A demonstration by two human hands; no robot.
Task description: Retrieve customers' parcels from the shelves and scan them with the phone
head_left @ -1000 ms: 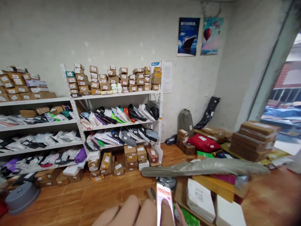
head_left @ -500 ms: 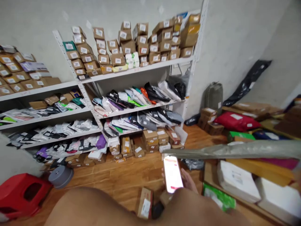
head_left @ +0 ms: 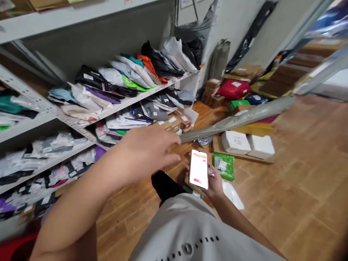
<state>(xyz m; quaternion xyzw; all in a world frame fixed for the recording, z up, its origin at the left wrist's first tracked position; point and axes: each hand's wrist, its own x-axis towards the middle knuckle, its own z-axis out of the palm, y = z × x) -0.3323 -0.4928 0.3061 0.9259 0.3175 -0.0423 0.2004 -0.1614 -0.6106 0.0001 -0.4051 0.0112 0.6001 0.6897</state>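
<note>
In the head view, my right hand [head_left: 216, 181] grips a smartphone [head_left: 199, 169] upright with its lit screen facing me. The display is mostly white, with an orange band at the top and a red button low down. My left hand [head_left: 154, 148] hovers to the left of the phone, blurred, back of the hand up. Its thumb and forefinger point right and stand apart, with nothing visible between them; the other fingers are partly hidden. A long grey wrapped roll [head_left: 233, 119] stretches away beyond both hands, its near end close to the left fingertips.
White metal shelving [head_left: 152, 95] on the left carries several rows of bagged parcels [head_left: 108, 76]. At the right, white packages [head_left: 236, 142], a green packet [head_left: 224, 166] and a red parcel [head_left: 234, 89] are on or near the wooden floor [head_left: 304, 163]. A red stool [head_left: 19, 246] edges in lower left.
The view has tilted down and swung right. My left hand has come into view beside the phone, which stays in my right hand. My grey shirt now shows.
</note>
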